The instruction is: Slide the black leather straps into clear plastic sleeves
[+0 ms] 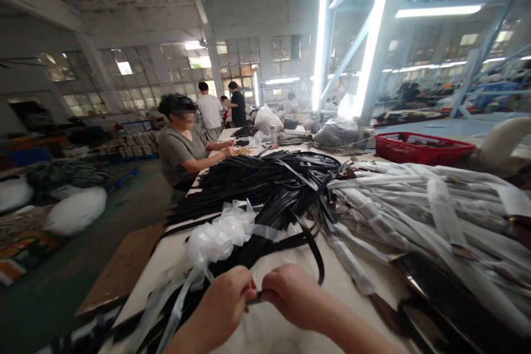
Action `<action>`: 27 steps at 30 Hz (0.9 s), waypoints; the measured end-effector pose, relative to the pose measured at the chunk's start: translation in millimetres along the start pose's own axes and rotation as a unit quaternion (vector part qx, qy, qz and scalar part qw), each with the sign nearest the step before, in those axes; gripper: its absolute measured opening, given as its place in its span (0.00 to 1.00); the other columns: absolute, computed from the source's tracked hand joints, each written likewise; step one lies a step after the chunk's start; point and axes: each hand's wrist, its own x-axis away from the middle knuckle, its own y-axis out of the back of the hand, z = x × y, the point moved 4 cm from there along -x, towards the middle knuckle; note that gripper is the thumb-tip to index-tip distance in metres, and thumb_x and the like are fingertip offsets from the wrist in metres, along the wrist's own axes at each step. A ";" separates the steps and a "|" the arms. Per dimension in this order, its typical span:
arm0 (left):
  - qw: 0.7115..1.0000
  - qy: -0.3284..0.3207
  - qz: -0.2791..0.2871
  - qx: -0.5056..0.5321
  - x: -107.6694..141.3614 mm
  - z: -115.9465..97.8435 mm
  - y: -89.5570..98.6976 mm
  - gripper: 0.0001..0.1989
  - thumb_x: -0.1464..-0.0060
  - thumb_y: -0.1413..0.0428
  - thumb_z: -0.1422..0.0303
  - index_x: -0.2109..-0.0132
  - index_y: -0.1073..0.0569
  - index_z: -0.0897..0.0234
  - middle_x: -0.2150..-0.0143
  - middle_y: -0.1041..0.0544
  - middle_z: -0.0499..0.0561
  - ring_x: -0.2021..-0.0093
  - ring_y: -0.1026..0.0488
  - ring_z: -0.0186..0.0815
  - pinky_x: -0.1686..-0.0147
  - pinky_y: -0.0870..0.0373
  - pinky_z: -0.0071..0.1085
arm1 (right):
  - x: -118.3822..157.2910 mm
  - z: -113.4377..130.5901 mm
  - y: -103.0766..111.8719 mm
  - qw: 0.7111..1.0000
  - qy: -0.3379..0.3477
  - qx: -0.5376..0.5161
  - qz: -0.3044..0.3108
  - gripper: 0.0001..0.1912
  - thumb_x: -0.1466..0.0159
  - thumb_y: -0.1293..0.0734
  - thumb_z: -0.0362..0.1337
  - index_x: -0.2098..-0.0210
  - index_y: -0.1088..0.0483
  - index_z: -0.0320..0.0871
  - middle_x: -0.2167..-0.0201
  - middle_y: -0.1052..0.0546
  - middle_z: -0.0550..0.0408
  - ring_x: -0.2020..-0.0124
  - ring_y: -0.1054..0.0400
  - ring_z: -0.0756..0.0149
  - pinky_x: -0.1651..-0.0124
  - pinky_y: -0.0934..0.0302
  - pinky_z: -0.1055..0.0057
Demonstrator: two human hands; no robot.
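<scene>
My left hand (224, 301) and right hand (290, 287) clenched on black strap (255, 298), its end mostly hidden inside my fingers. Strap over white table (274, 326). Wrapped straps (415, 215) at right, tags unreadable.

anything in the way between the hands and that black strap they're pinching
Nothing visible. The left hand and right hand both close directly on the black strap, with nothing between. The sheer white ribbon bundle lies beyond the hands, clear of that grip.
</scene>
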 end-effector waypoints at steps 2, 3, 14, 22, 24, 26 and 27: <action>1.000 0.007 0.007 -0.020 7.1 -7.0 3.4 0.09 0.46 0.55 0.76 0.68 0.32 0.62 0.70 0.26 0.49 0.70 0.28 0.33 0.68 0.37 0.25 | 0.8 7.5 -5.4 1.000 0.021 -0.014 -0.009 0.11 0.35 0.37 0.39 0.71 0.27 0.42 0.74 0.23 0.55 0.72 0.30 0.67 0.72 0.52 0.72; 0.999 0.019 0.012 -0.037 12.2 -8.0 4.0 0.09 0.46 0.56 0.76 0.69 0.33 0.62 0.70 0.26 0.49 0.70 0.28 0.33 0.70 0.38 0.25 | 1.6 11.0 -8.4 0.999 0.028 -0.020 -0.009 0.12 0.35 0.38 0.40 0.71 0.27 0.42 0.74 0.23 0.55 0.71 0.30 0.67 0.71 0.52 0.72; 0.975 0.032 -0.075 -0.207 106.3 61.3 5.4 0.11 0.46 0.54 0.76 0.70 0.29 0.59 0.73 0.21 0.51 0.71 0.24 0.39 0.71 0.35 0.29 | 9.9 25.6 -26.7 0.994 0.082 -0.038 0.059 0.08 0.36 0.37 0.37 0.66 0.27 0.43 0.69 0.22 0.53 0.69 0.30 0.65 0.69 0.48 0.73; 0.984 0.074 -0.072 -0.144 91.0 39.9 -0.7 0.13 0.39 0.62 0.69 0.70 0.37 0.59 0.74 0.24 0.50 0.72 0.26 0.38 0.71 0.37 0.29 | 8.6 26.5 -31.7 1.000 -0.011 0.017 0.013 0.10 0.36 0.41 0.36 0.67 0.29 0.41 0.70 0.22 0.49 0.68 0.28 0.60 0.70 0.49 0.71; 0.989 0.115 -0.043 -0.081 89.1 32.8 0.8 0.15 0.36 0.63 0.64 0.70 0.39 0.59 0.77 0.27 0.48 0.75 0.27 0.36 0.72 0.37 0.28 | 9.0 21.5 -31.9 0.999 -0.026 0.035 0.025 0.11 0.36 0.41 0.37 0.68 0.28 0.41 0.70 0.22 0.48 0.69 0.28 0.59 0.71 0.49 0.70; 0.988 0.150 -0.006 -0.034 90.5 29.6 0.7 0.17 0.36 0.64 0.60 0.70 0.40 0.59 0.79 0.29 0.46 0.77 0.28 0.35 0.73 0.37 0.27 | 9.7 19.1 -33.4 0.999 -0.017 0.030 0.036 0.11 0.37 0.40 0.38 0.68 0.28 0.41 0.70 0.22 0.48 0.69 0.28 0.59 0.70 0.49 0.70; 0.987 0.157 0.009 -0.025 92.2 29.4 0.0 0.17 0.36 0.64 0.60 0.70 0.39 0.60 0.78 0.28 0.46 0.76 0.28 0.35 0.72 0.36 0.28 | 10.2 18.9 -34.1 0.999 -0.013 0.024 0.036 0.11 0.37 0.40 0.39 0.69 0.28 0.41 0.70 0.22 0.48 0.69 0.28 0.59 0.70 0.49 0.70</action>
